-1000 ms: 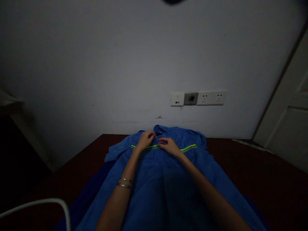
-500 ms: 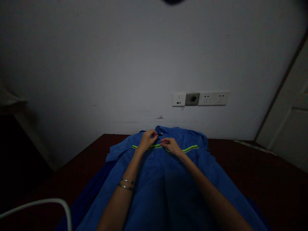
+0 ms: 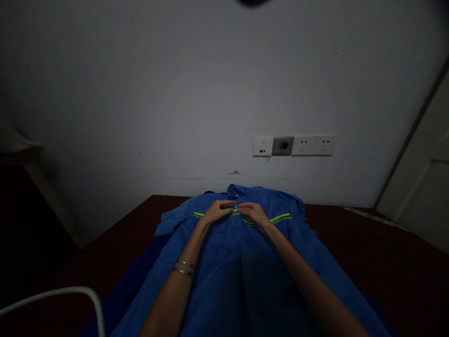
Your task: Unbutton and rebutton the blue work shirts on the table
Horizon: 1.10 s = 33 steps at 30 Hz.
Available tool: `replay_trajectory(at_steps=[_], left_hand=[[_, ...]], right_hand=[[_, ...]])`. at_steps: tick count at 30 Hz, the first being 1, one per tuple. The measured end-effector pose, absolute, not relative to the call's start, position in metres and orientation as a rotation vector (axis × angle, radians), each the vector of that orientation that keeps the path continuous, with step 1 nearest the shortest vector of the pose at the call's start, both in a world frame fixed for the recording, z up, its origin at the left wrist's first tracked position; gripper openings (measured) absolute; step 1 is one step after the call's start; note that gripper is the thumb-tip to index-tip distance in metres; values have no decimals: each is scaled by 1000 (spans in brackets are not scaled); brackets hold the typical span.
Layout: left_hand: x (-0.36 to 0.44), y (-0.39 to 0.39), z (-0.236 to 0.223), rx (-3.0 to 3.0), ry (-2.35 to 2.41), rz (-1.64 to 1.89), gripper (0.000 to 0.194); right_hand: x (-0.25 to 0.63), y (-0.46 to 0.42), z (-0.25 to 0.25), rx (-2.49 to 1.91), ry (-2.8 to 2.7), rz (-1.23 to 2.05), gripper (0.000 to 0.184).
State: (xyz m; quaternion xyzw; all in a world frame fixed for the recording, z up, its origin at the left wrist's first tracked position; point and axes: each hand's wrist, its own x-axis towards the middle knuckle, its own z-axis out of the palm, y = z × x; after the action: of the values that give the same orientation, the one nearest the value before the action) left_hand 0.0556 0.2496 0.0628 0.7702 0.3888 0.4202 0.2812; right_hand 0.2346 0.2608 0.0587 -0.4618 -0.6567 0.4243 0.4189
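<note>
A blue work shirt [image 3: 224, 271] with yellow-green reflective strips [image 3: 281, 217] lies spread out, its collar [image 3: 234, 191] toward the wall. My left hand [image 3: 219, 210], below two bracelets on the forearm, pinches the shirt's front edge just under the collar. Close on its right, my right hand [image 3: 253, 213] pinches the front from the other side. The fingertips of both hands nearly meet at the middle of the chest, around a small bit of raised cloth. Any button between them is too small to make out.
Beneath the shirt is a dark red tabletop [image 3: 351, 243], against a grey wall [image 3: 175, 93] with a row of sockets [image 3: 303, 146]. A white cable [image 3: 70, 290] curves at lower left. Darker blue cloth [image 3: 140, 267] shows under the shirt. A thin strip [image 3: 375, 217] lies at the back right.
My left hand has moved slightly down the shirt front, away from the collar. The fingertips of both hands have come closer together at the middle.
</note>
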Motion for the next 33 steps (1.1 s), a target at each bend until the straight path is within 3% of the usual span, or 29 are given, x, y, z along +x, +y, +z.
replay_trajectory(at_steps=[6, 14, 23, 33], left_hand=[[54, 260, 49, 2234, 1137, 998, 62], [56, 263, 45, 2243, 1139, 1005, 38], [53, 258, 48, 2147, 1114, 943, 33], [52, 262, 43, 2095, 1098, 964, 25]], right_hand=[[234, 256, 63, -1155, -1565, 1180, 34], [232, 269, 55, -1067, -1710, 1004, 25], [255, 279, 64, -1315, -1897, 615, 15], [243, 264, 52, -1557, -1988, 834, 23]])
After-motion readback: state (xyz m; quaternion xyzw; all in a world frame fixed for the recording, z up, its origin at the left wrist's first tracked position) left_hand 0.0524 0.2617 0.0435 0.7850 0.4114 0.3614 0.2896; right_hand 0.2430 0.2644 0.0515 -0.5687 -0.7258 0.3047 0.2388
